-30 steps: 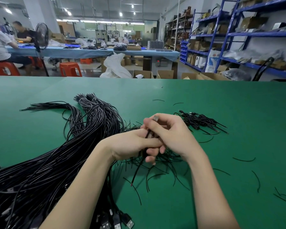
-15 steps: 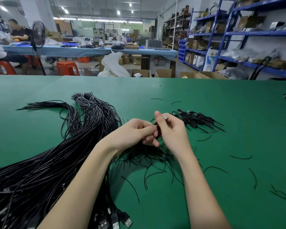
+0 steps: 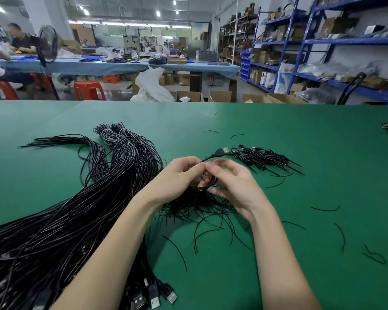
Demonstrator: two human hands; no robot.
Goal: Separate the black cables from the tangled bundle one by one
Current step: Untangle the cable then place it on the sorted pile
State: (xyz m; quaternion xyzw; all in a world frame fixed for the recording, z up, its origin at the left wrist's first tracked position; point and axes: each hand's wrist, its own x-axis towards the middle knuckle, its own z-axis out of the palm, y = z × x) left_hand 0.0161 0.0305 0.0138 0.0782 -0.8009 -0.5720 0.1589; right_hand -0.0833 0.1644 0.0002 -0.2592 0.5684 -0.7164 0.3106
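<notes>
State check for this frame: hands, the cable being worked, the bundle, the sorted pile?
left hand: pinching the held cable
right hand: fingers curled round the held cable
held cable: looped between the hands, USB plug sticking up
big bundle: lying on the table, untied
small pile: lying apart, beyond the hands

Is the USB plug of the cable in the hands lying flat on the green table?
No. The USB plug sticks up in the air beyond both hands, above the green table.
</notes>
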